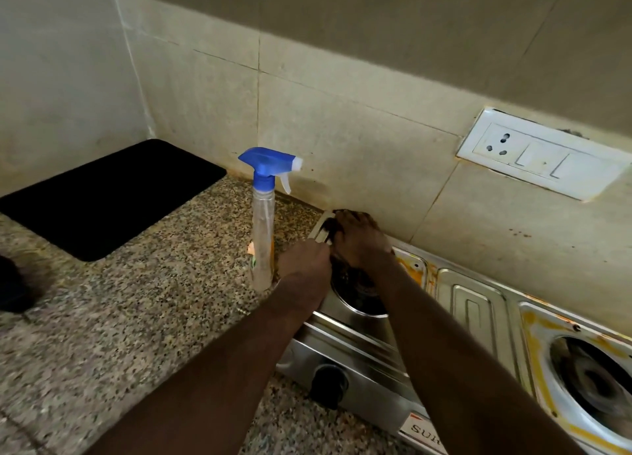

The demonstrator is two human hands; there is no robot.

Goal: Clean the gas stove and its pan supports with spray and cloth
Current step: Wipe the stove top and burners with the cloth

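Head view. Both hands are at the far left corner of the stove [478, 304], above the left burner [359, 290].

The right hand [360, 239] lies over a dark wad [331, 228], probably the cloth. Its fingers are bent, but it cannot be told whether they clasp the wad or only press on it. The left hand [304, 261] is curled beside it, knuckles up, and what it grips, if anything, is hidden.

The spray bottle [263, 236] stands upright on the counter [136, 318], just left of the stove, untouched. No pan support can be made out.

Assessment: the wiping step is in hand at the left corner. Yellow staining rings the right burner [595, 386], so much of the task remains. The next move calls for firm strokes rightward across the top, and likely fresh spray on the stains.
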